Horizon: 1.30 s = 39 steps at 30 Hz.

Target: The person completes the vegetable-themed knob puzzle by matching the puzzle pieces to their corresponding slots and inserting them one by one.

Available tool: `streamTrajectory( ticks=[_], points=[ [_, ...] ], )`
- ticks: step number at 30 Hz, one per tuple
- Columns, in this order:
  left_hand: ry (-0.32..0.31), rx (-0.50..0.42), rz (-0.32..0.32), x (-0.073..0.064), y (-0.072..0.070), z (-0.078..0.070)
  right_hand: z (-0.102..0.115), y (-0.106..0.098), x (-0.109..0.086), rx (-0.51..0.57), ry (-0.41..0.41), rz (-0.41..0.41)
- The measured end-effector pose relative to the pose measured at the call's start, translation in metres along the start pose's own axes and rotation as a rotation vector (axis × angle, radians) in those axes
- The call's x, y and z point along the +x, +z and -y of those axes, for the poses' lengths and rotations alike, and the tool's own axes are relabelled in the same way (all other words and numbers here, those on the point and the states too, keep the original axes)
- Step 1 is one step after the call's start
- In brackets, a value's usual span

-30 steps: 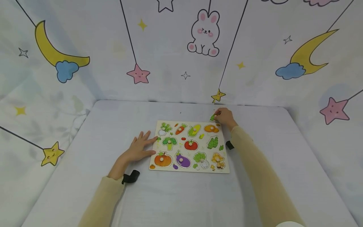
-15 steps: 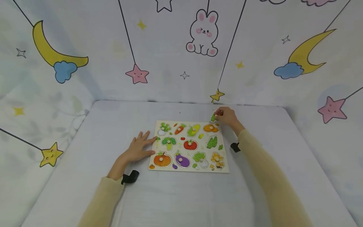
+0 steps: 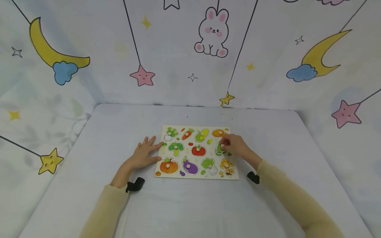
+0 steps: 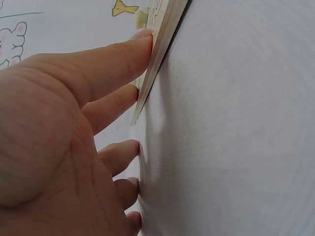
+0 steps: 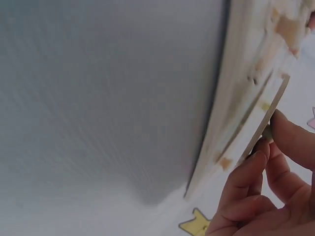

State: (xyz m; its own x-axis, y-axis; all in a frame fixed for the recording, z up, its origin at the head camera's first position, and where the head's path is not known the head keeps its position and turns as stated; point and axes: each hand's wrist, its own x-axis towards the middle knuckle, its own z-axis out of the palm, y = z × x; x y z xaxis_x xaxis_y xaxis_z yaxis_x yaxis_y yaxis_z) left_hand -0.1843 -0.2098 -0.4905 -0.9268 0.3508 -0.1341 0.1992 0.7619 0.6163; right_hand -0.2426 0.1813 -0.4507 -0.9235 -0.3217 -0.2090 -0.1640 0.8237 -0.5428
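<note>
A pale wooden peg puzzle board with vegetable pieces lies flat. My right hand is over its right side, thumb and fingers pinching the knob of a green, asparagus-like piece. In the right wrist view that thin piece is edge-on and appears slightly raised off the board, over the matching green picture area, which the hand partly hides. My left hand lies spread at the board's left edge. In the left wrist view, its thumb and index finger touch the board's edge while the other fingertips rest on the cloth.
Pieces around the hand include a tomato, a mushroom, a cabbage and a corn. White cloth covers the table. A printed backdrop rises behind it. Each wrist has a black mount.
My right hand has carried the green piece from behind the board's upper right corner toward me, onto the board's right side. The left hand stays in place; the head view shifts slightly.
</note>
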Motion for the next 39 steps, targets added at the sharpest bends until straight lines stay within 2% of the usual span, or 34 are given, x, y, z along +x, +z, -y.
streamTrajectory(
  ticks=[11, 16, 26, 33, 39],
  points=[
    [-0.014, 0.001, -0.004, -0.001, 0.002, -0.001, -0.003, 0.012, -0.001, -0.041, 0.045, 0.004],
    [-0.010, -0.008, 0.000, -0.001, 0.002, -0.004, -0.002, 0.010, -0.002, -0.061, 0.082, 0.014],
    [0.002, -0.010, 0.012, 0.004, 0.004, -0.010, -0.003, 0.001, -0.004, -0.106, 0.083, 0.061],
    [0.009, -0.003, 0.012, 0.007, 0.004, -0.011, -0.005, 0.001, -0.003, -0.095, 0.081, 0.063],
    [0.015, -0.010, 0.020, 0.009, 0.006, -0.012, -0.009, -0.001, -0.009, -0.055, 0.080, 0.068]
  ],
)
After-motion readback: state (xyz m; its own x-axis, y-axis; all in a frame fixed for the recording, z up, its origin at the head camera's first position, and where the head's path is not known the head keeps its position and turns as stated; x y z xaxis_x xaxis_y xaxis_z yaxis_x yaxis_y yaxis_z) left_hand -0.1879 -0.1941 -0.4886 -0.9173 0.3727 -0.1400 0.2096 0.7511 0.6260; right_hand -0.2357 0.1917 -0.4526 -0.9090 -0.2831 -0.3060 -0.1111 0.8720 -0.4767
